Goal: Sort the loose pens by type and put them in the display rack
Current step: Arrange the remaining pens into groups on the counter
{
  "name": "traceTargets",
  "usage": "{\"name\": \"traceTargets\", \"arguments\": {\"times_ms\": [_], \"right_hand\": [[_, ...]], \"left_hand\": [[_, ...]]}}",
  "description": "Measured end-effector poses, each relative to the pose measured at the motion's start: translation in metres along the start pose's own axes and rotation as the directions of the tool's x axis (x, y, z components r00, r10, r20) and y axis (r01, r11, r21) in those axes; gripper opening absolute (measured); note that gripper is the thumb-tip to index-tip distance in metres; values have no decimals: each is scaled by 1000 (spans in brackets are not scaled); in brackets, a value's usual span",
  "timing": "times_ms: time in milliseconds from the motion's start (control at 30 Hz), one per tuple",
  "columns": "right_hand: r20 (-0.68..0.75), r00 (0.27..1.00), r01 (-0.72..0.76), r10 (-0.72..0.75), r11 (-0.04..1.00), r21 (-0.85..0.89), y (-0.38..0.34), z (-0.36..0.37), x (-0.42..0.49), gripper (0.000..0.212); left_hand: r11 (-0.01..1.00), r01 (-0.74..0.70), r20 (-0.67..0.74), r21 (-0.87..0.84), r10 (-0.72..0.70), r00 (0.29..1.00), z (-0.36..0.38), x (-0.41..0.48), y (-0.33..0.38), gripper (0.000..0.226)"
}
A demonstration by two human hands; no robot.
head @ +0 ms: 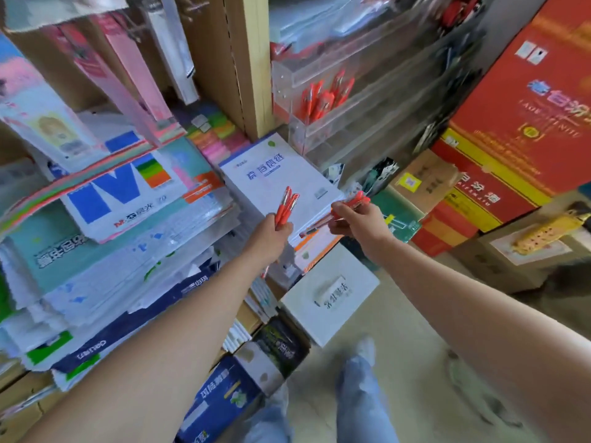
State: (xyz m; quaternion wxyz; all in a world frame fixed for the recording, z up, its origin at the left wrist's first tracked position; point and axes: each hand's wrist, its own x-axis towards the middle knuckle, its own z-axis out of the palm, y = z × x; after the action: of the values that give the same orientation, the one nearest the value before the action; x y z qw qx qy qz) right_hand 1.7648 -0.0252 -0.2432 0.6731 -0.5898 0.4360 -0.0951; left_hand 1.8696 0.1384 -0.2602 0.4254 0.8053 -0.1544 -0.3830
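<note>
Red pen bunch (287,206) stood in the left grip (275,233), fingers curled round it. Right grip (355,220), at 3 o'clock, pinched further red pens (355,201). Clear display rack (284,78), at 12 o'clock, held racked red pens (323,99).

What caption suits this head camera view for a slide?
Left hand grips a red pen bunch; right hand grips another bunch, beside the clear display rack.

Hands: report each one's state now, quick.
Left hand: closed, holding red pens.
Right hand: closed, holding other red pens.
</note>
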Motion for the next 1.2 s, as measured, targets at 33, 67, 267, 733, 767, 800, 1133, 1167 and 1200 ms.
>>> {"name": "traceTargets", "arguments": {"times_ms": [33, 67, 267, 733, 767, 800, 1133, 1167, 1200], "right_hand": [[5, 1000, 6, -6, 1000, -1, -8, -7, 15, 12], [14, 1000, 17, -17, 1000, -6, -17, -14, 30, 11], [52, 990, 133, -129, 988, -78, -77, -60, 130, 17], [194, 946, 292, -260, 943, -158, -177, -71, 277, 15], [205, 947, 284, -247, 942, -177, -176, -67, 281, 13], [215, 948, 278, -233, 938, -206, -174, -64, 286, 12], [248, 939, 313, -239, 892, -324, -179, -61, 294, 42], [240, 938, 322, -251, 888, -328, -180, -64, 288, 37], [245, 935, 328, -258, 890, -315, -182, -66, 280, 31]], "left_hand": [[1000, 5, -16, -11, -5, 1000, 4, 12, 12, 13], [1000, 5, -35, -14, -6, 999, 9, 23, 24, 12], [996, 13, -181, -85, -28, 983, 40, 94, 89, 12], [971, 69, -393, -229, -157, 906, 66, 166, 167, 14], [970, 73, -390, -231, -162, 906, 66, 167, 168, 14], [970, 77, -387, -232, -165, 907, 66, 168, 169, 13], [974, 45, -331, -222, -119, 936, 62, 169, 176, 16], [978, 42, -323, -202, -107, 940, 61, 168, 177, 14], [982, 40, -310, -183, -96, 946, 60, 167, 178, 11]]}}
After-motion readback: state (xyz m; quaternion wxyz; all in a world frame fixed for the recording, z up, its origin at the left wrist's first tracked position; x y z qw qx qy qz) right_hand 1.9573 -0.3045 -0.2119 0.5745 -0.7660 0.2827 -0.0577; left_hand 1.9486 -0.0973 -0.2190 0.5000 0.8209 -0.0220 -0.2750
